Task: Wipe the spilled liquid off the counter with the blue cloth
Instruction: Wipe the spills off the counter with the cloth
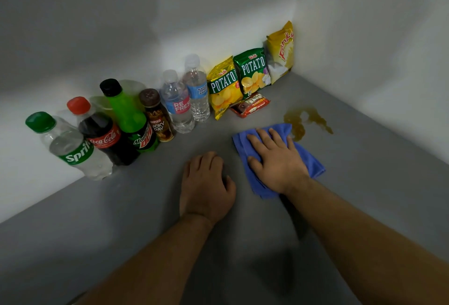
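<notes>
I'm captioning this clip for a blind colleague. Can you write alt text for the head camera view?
A right hand presses a blue cloth flat on a grey counter, its far corner at the edge of a brown spill. The left hand rests on the counter beside it. Behind stand a row of drink bottles and several snack bags.

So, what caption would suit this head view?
Right hand presses blue cloth at the edge of a brown spill on the counter.
</notes>
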`<state>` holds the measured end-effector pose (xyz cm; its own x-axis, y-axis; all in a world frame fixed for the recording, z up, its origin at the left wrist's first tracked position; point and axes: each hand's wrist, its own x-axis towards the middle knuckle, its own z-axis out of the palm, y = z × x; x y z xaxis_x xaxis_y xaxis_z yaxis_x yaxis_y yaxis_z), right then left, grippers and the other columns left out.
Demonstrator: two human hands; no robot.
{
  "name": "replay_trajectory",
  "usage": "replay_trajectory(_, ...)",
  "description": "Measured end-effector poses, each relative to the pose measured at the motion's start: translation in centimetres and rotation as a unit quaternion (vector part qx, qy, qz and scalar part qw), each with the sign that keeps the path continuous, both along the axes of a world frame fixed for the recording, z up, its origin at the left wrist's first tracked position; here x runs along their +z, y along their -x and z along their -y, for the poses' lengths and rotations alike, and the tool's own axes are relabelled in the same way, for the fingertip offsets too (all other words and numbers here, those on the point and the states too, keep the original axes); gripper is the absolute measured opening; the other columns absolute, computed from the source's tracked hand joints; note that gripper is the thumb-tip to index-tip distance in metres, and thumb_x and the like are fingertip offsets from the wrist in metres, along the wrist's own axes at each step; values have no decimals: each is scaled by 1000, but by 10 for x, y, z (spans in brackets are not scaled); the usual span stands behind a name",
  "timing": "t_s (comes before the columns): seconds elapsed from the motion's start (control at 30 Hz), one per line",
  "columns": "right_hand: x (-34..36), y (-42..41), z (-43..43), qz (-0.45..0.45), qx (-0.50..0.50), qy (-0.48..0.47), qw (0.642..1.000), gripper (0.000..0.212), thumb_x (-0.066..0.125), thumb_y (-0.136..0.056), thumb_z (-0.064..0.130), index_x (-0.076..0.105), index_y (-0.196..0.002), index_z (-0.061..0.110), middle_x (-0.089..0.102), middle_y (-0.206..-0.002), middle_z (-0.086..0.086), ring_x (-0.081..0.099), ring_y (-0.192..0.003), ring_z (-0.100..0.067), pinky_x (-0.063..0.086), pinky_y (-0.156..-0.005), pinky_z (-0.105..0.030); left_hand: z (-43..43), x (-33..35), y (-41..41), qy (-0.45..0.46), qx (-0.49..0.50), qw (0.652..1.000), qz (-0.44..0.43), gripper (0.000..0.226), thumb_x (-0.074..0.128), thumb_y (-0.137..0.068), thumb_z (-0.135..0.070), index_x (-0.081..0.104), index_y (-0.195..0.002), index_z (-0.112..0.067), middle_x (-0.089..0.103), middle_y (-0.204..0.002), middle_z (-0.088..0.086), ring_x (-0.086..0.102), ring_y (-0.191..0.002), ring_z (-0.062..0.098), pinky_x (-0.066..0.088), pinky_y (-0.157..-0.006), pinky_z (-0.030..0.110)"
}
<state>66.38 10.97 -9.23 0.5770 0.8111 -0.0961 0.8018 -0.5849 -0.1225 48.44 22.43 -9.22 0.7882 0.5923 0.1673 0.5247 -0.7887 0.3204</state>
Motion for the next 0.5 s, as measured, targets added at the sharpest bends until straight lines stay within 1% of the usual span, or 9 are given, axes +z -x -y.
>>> replay_trajectory(0.1,0,10,-26,2,7,6,1000,65,15,-105,57,7,-165,32,4,-174,2,-1,-160,-28,-1,-127,-56,-1,-1,-1,-5,0,1000,-6,37,51,-88,-35,59,-117,-15,58,-132,8,50,-124,28,41,-109,47)
replay_trajectory(0.23,1,14,3,-15,127,-5,992,66,14,-102,56,9,-165,36,4,-173,9,-3,-160,-21,-3,-127,-50,-1,-2,0,3,-2,1000,24,28,53,-85,-31,60,-108,-17,61,-123,4,53,-114,26,45,-101,45)
replay_trajectory(0.3,2,4,27,-43,175,-13,984,65,22,-103,55,12,-164,37,6,-172,14,-3,-160,-16,0,-129,-50,-1,-3,0,3,-4,1000,30,27,54,-84,-29,61,-107,-16,62,-121,6,55,-112,27,46,-100,46)
replay_trajectory(0.33,2,-3,37,-52,181,-16,982,65,27,-103,55,14,-164,38,8,-172,15,-1,-160,-15,2,-129,-51,-1,-3,1,-1,-5,1000,29,28,55,-84,-29,61,-107,-15,62,-121,7,55,-112,28,47,-100,46)
replay_trajectory(0.4,4,-14,43,-49,160,-10,986,65,31,-104,56,14,-164,39,9,-172,15,-1,-160,-15,5,-128,-53,-2,-3,1,-11,-8,1000,19,31,53,-83,-31,61,-109,-14,62,-121,9,56,-112,29,48,-100,47)
replay_trajectory(0.5,4,-10,24,-22,94,2,995,64,24,-105,59,7,-164,40,5,-173,12,-2,-160,-18,-1,-128,-53,-3,-1,0,-15,-11,1000,0,36,48,-83,-34,59,-110,-14,62,-121,10,56,-112,29,50,-98,49)
